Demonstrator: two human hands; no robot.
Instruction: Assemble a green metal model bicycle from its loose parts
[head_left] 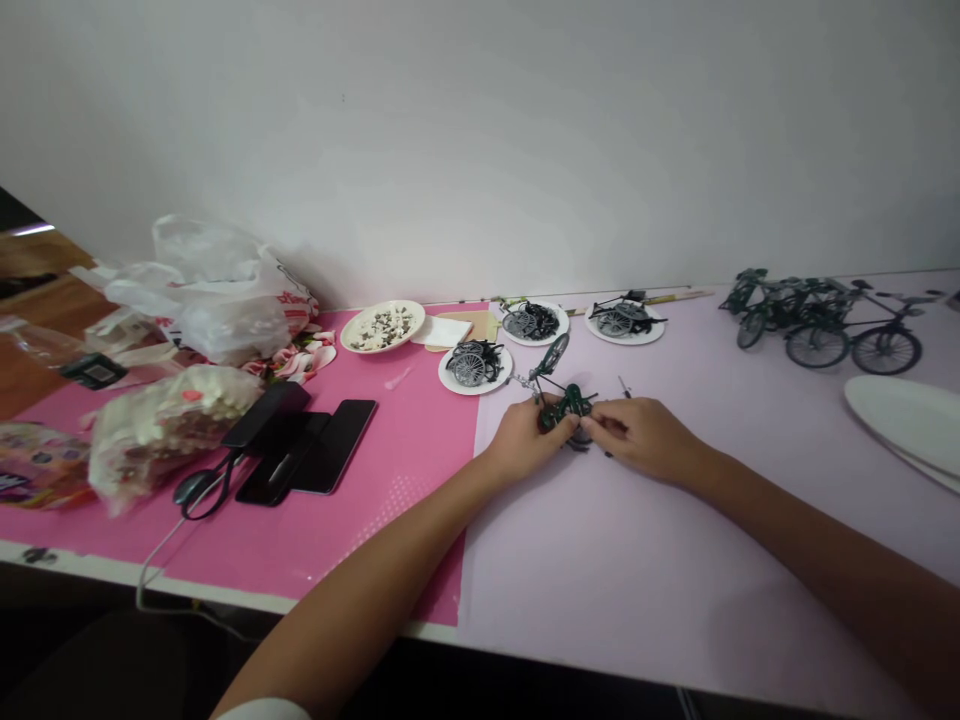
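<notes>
Toy bicycle (574,398) | left hand (523,440) gripping it | right hand (641,432) pinching it, exact part unclear

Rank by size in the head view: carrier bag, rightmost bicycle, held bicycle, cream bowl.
1. Carrier bag
2. Rightmost bicycle
3. Held bicycle and cream bowl: unsure; similar widths, and fingers partly hide the former.

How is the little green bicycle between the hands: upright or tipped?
Tipped: the green bicycle has its handlebars jutting left and one wheel slanting out beyond the left hand, not both wheels standing on the table.
</notes>
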